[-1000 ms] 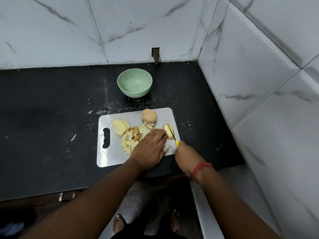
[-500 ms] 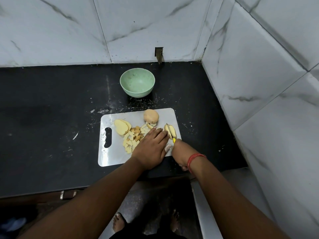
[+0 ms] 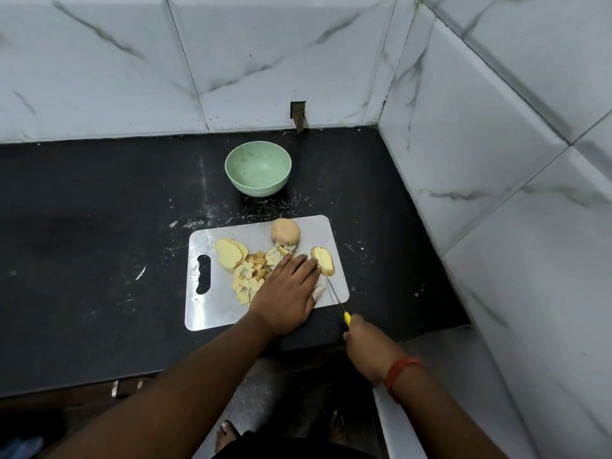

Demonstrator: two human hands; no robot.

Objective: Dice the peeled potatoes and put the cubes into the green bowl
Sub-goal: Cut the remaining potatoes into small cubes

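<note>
A white cutting board [image 3: 212,309] lies on the black counter. On it are a whole peeled potato [image 3: 285,232], flat slices [image 3: 230,252] at the left, a pile of cubes [image 3: 251,274] and a sliced piece [image 3: 323,260] at the right. My left hand [image 3: 287,291] lies flat on the board, fingers straight, fingertips beside the sliced piece. My right hand [image 3: 369,351] grips the yellow handle of a knife [image 3: 335,294]; its blade tip is at the near end of the sliced piece. The green bowl [image 3: 258,168] stands behind the board with nothing in it.
Marble-tiled walls close the counter [image 3: 82,226] at the back and right. The counter's front edge runs just below the board. White specks lie scattered between bowl and board. Bare feet show on the floor below.
My right hand has drawn the knife back toward me and to the right, off the sliced piece. My left hand stays flat on the board.
</note>
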